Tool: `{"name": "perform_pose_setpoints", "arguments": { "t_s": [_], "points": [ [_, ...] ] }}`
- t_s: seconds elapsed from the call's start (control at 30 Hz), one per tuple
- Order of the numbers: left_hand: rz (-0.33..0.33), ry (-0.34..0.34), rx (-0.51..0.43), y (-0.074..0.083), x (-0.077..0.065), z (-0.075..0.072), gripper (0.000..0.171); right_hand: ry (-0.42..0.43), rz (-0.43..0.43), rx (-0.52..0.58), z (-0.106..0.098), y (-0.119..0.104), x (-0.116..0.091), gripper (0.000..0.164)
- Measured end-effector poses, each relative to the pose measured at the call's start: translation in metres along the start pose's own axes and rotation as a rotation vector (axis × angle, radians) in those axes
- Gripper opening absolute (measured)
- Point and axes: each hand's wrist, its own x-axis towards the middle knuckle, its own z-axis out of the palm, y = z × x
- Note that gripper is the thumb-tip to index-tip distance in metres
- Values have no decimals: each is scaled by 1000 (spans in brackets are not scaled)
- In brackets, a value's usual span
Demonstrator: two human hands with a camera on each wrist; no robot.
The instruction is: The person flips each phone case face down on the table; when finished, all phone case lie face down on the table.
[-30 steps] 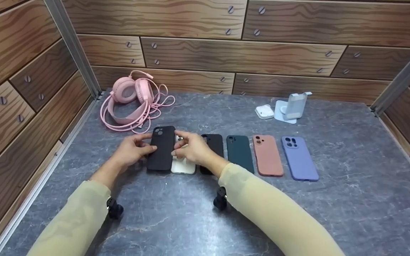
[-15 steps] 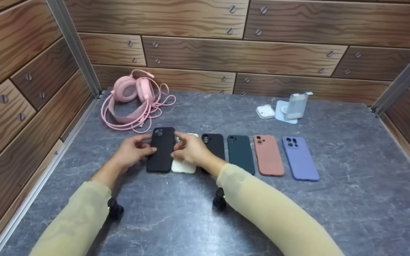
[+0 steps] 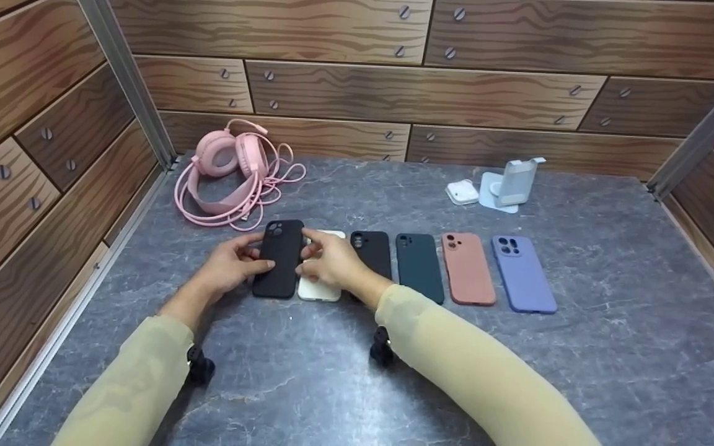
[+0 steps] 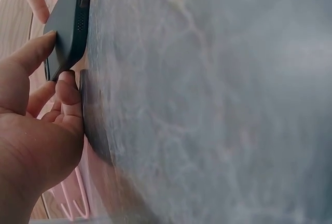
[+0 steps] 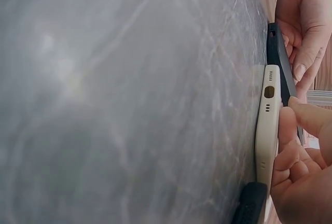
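Note:
A black phone case lies back up at the left end of a row of cases, its camera cutout at the top left and its top leaning slightly right. My left hand pinches its left edge, thumb over the back and fingertips low at the side, as the left wrist view shows. On the opposite edge, my right hand holds it with the index finger at the upper corner and the thumb lower down. Beneath the right hand lies a cream phone case, partly covered, close beside the black one.
Rightward in the row come another black case, a dark green case, a pink case and a lavender case. Pink headphones with coiled cable lie behind left. A white earbud case and a pale-blue stand are behind right.
The left-end black case has shifted slightly left, with my right hand following it. More of the cream case's top edge shows now. The other cases stay in place.

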Motion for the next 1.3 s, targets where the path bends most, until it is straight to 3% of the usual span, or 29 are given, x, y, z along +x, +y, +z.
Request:
{"name": "perform_pose_setpoints", "arguments": {
  "t_s": [0.27, 0.43, 1.07, 1.3],
  "points": [
    [15, 1, -11, -2, -2, -2, 67, 37, -54, -235, -1, -3, -1, 78],
    [11, 1, -13, 1, -3, -3, 69, 34, -78, -266, -2, -3, -1, 75],
    [21, 30, 2, -1, -5, -3, 67, 12, -102, -270, -2, -2, -2, 76],
    [21, 55, 15, 1, -5, 0, 67, 11, -51, -184, -7, -2, -2, 76]
  ]
}}
